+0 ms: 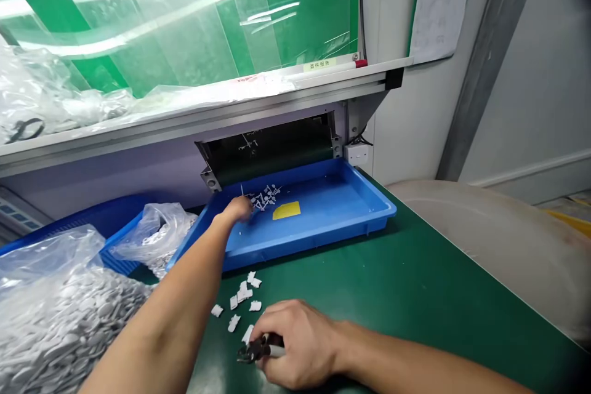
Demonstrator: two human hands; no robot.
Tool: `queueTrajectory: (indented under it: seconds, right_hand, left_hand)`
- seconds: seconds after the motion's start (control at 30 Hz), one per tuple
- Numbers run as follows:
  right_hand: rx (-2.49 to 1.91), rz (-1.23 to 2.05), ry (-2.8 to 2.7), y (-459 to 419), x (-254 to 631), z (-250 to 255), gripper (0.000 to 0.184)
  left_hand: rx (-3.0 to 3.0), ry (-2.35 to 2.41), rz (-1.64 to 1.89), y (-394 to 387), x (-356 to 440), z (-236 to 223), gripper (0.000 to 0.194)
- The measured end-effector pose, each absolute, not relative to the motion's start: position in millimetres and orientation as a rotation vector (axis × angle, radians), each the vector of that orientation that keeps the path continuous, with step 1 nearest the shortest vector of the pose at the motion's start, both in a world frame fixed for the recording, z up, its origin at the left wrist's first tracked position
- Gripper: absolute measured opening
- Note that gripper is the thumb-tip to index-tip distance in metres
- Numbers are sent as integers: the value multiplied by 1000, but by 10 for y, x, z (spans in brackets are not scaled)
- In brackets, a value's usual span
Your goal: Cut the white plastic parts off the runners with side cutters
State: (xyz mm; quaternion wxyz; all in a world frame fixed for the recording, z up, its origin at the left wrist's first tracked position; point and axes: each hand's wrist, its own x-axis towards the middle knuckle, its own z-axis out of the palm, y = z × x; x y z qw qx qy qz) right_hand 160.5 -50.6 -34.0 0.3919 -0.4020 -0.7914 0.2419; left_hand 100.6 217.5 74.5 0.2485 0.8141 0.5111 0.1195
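From the head camera, the left hand reaches into a shallow blue plastic tray and sits at a tangled cluster of small white moulded parts. Its grip is narrow, with the fingers curled down at the cluster's edge, but I cannot tell whether it holds a piece. A yellow note lies in the tray just beside the cluster.

The right hand rests low on the green tabletop, its grip closed around the white-handled side cutters. Loose white trimmed pieces lie scattered just beyond the cutters, between that hand and the tray.

To the left, a clear plastic bag of flat grey-white parts lies under the left forearm. Another clear bag sits in a blue crate, touching the tray's left end. Behind the tray, a dark slot opens in the pale panel, beneath an aluminium rail carrying a red-capped marker.
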Motion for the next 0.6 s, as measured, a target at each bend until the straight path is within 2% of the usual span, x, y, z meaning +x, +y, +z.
queueTrajectory:
  seconds: [0.17,0.3,0.47,0.6]
  right_hand:
    - [-1014,592,-1827,-488,1709,-198,19]
    - [-1107,495,-1592,-463,1870,-1,17]
    - [-1468,327,-1625,-426,2053,71,8]
    - [-1588,266,-1782,-445,2037,4,16]
  left_hand:
    - [1973,1170,365,1919,869,816,28]
    - [1811,910,657,1180,539,833,35]
    - [1767,880,845,208,133,577,30]
    - [1895,930,859,-67,-11,351,26]
